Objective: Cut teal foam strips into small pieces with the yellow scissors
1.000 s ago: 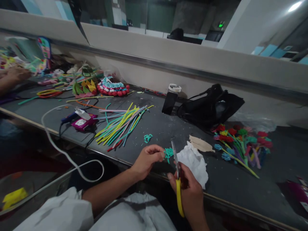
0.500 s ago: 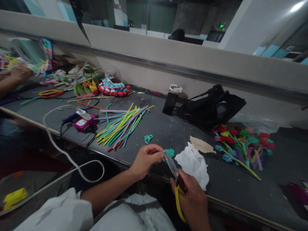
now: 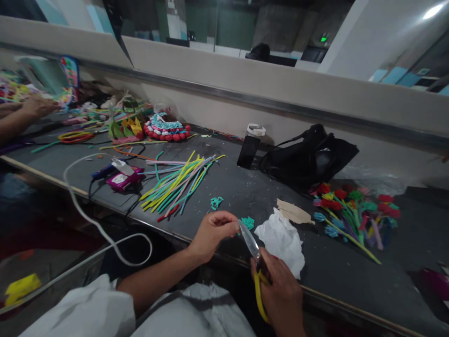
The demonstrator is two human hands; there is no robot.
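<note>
- We look down at a dark work table (image 3: 333,267), where two bare hands meet near its front edge.
- The right hand (image 3: 282,288) is wrapped around a pair of scissors (image 3: 249,241). The yellow handles lie against the palm, and the metal blades, which look pressed together, slant up and left.
- The left hand (image 3: 214,234) has its thumb and forefinger pinched narrowly. The blade tips reach these fingertips; we cannot tell whether they touch, or whether something small sits in the pinch.
- Just behind the left fingertips lies a pile of green snippets (image 3: 248,223); a second green pile (image 3: 216,202) lies farther back and to the left.
- We judge the scissors light to moderate in weight, stiff, smooth and sharp along the blades, so the yellow loops are the place to hold them.
- The snippets look feather-light, soft and easily scattered; we would pinch each one between two fingertips.
- Left of the piles, a bundle of fuzzy stems (image 3: 182,182) fans out in yellow, green, pink and blue. They look bendy and light, best gripped around the middle of the bundle.
- Beside the right hand we find a crumpled white sheet (image 3: 282,238), and farther right a bunch of colourful craft flowers (image 3: 351,206).
- At far left, another person's hand (image 3: 38,107) rests among craft pieces.
</note>
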